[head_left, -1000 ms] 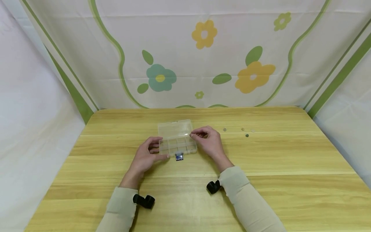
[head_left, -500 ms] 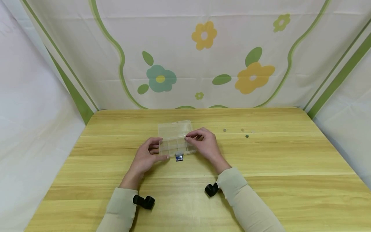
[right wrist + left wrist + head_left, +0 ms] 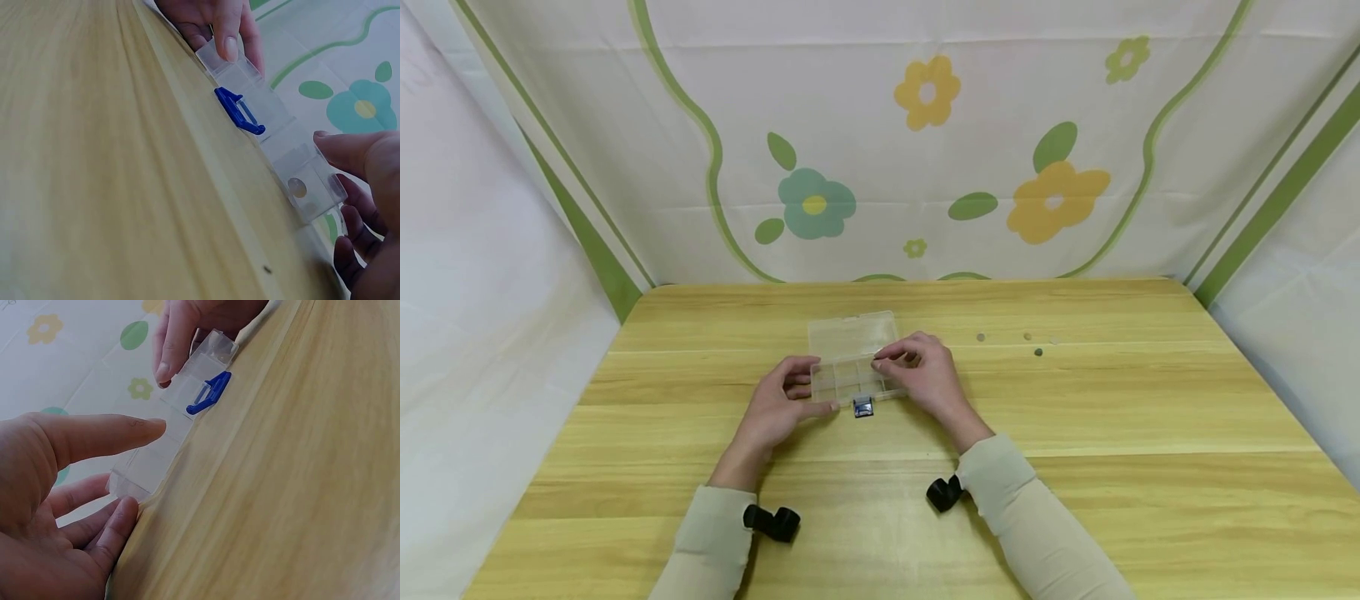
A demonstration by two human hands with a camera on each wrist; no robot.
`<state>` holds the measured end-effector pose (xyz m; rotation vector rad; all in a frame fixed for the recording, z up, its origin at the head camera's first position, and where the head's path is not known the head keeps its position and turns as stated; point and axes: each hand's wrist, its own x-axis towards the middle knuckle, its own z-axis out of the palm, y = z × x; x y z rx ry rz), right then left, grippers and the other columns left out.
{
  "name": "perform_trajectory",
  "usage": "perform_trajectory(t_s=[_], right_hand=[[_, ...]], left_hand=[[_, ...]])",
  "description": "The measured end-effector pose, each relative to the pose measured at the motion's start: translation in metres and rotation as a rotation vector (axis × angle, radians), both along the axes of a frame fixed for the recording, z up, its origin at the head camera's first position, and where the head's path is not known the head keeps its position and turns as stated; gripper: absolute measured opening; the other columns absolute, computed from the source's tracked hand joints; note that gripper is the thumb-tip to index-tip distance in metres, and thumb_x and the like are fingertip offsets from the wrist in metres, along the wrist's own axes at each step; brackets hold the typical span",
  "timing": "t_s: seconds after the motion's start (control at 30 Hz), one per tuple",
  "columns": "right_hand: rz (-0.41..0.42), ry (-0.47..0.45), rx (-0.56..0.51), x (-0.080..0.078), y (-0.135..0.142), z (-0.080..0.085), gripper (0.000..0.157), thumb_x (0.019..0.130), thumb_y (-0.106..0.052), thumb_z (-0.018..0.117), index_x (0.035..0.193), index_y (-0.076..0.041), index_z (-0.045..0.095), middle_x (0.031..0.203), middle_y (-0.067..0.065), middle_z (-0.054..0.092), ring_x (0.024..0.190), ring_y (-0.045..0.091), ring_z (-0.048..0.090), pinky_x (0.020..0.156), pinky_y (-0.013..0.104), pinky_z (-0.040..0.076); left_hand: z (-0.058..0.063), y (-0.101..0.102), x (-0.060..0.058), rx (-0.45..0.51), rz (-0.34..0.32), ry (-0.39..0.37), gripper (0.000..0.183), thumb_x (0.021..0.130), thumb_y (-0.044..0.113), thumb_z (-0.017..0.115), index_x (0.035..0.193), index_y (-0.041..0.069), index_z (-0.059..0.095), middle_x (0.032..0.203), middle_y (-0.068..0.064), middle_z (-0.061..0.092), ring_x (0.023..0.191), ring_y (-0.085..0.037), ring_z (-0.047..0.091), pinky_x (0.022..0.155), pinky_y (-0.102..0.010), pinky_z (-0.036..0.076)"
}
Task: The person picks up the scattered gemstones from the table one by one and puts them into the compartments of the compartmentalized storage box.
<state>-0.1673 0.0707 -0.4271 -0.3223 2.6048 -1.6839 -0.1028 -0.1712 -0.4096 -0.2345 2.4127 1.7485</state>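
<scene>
A clear plastic compartment box [image 3: 847,381] lies on the table with its lid [image 3: 850,335] folded back. My left hand [image 3: 777,404] grips its left end, thumb at the front edge and fingers round the side. Above the middle compartments, my right hand [image 3: 922,372] has thumb and forefinger pinched together; a small dark fleck shows at the tips, mostly hidden. The box's blue latch [image 3: 237,114] hangs open at the front. In the right wrist view, a round coin-like disc [image 3: 297,187] is seen in the compartment at the right end.
To the right of the box, several small discs lie on the wooden table [image 3: 1120,500], among them a dark one [image 3: 1038,352], a grey one [image 3: 981,337] and a tan one [image 3: 1027,337]. A flowered curtain [image 3: 865,150] hangs behind the table.
My right hand has moved left and slightly down, from the box's right edge to over its middle compartments. The left hand keeps its grip on the box.
</scene>
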Motion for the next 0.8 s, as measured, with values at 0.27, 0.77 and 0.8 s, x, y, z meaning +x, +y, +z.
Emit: perform_trajectory(t_s=[0.27,0.77,0.8], right_hand=[[0.012,0.01,0.02,0.0013,-0.0015,0.0001,0.008,0.091,-0.024,0.088,0.098,-0.022,0.085,0.103,0.0,0.07,0.1,0.023,0.057,0.088,0.036,0.047],[-0.002,0.002,0.029,0.0007,-0.0005,-0.0017,0.01,0.091,-0.026,0.088,0.099,-0.021,0.085,0.104,-0.001,0.07,0.1,0.022,0.057,0.088,0.036,0.047],[-0.002,0.004,0.028,0.0007,-0.0003,-0.0017,0.01,0.091,-0.026,0.088,0.099,-0.021,0.085,0.104,-0.001,0.07,0.1,0.022,0.057,0.088,0.036,0.047]], left_hand=[[0.0005,-0.0012,0.0023,-0.002,0.001,-0.001,0.077,0.083,0.007,0.092,0.152,0.013,0.057,0.146,-0.018,0.057,0.128,-0.035,0.062,0.109,-0.046,0.053],[-0.0018,-0.0003,-0.0011,-0.004,0.003,-0.011,0.078,0.083,0.006,0.092,0.152,0.015,0.057,0.146,-0.015,0.057,0.126,-0.034,0.062,0.109,-0.043,0.053],[-0.0017,-0.0001,-0.0009,-0.003,0.0,-0.009,0.078,0.083,0.007,0.092,0.152,0.014,0.057,0.147,-0.016,0.057,0.127,-0.034,0.062,0.109,-0.043,0.053]])
